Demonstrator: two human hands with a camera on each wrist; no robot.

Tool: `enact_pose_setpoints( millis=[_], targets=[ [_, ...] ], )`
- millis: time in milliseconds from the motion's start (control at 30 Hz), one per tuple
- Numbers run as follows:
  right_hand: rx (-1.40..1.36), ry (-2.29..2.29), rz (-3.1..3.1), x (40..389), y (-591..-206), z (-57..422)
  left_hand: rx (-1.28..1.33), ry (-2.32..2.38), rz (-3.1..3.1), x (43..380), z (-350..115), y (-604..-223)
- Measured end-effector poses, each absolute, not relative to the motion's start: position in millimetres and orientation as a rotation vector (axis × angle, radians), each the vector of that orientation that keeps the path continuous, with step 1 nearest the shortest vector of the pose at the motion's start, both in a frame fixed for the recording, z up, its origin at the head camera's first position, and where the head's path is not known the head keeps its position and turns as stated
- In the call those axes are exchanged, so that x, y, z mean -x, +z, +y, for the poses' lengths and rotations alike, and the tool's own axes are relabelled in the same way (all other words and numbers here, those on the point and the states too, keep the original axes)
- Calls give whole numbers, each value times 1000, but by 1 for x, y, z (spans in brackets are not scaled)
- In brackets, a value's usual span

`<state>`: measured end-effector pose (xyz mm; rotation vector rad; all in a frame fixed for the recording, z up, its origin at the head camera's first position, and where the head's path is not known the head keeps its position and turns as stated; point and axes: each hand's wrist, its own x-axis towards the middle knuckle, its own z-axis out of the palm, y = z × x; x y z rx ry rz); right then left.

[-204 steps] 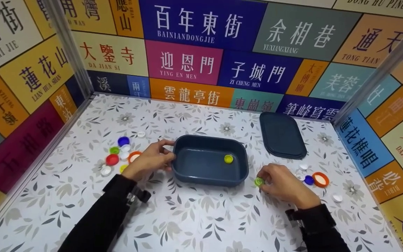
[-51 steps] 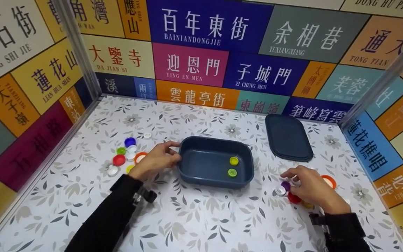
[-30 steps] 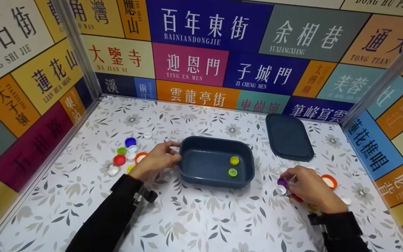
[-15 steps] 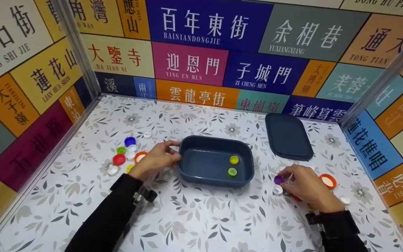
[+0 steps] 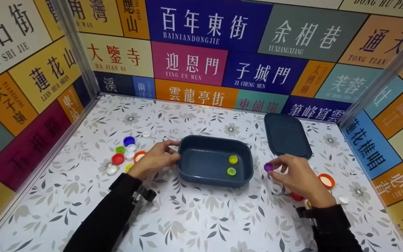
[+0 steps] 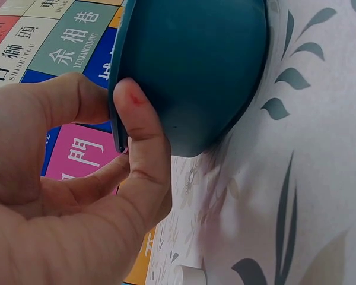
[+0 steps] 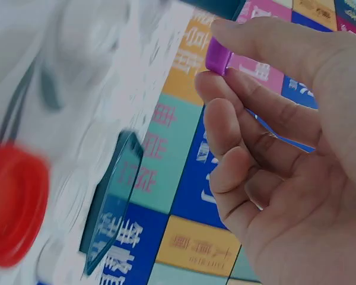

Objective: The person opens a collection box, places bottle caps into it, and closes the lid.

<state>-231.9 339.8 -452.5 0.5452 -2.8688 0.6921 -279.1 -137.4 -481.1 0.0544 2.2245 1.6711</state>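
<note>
The right hand (image 5: 297, 176) has lifted off the scattered caps on the table and now pinches a purple cap (image 5: 268, 167) between thumb and fingertip, held in the air just right of the blue tub (image 5: 214, 161). The left hand (image 5: 156, 159) still grips the tub's left rim (image 6: 121, 83), thumb outside. Two yellow-green caps (image 5: 232, 165) already lie inside, so the purple one looks about to join them.

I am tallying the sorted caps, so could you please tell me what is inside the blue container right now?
Two caps lie inside the blue container: a yellow cap and a green cap. The near wall hides a strip of the floor behind it.
</note>
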Motion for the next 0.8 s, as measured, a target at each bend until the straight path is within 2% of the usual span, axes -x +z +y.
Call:
enact_pose_setpoints(
  millis=[467, 800],
  targets=[
    [-680, 750, -2736, 244, -447, 295, -41, 1637, 2242, 279, -138, -481],
    [-612, 718, -2868, 251, -448, 266, -100, 1659, 2251, 279, -139, -482]
  ],
)
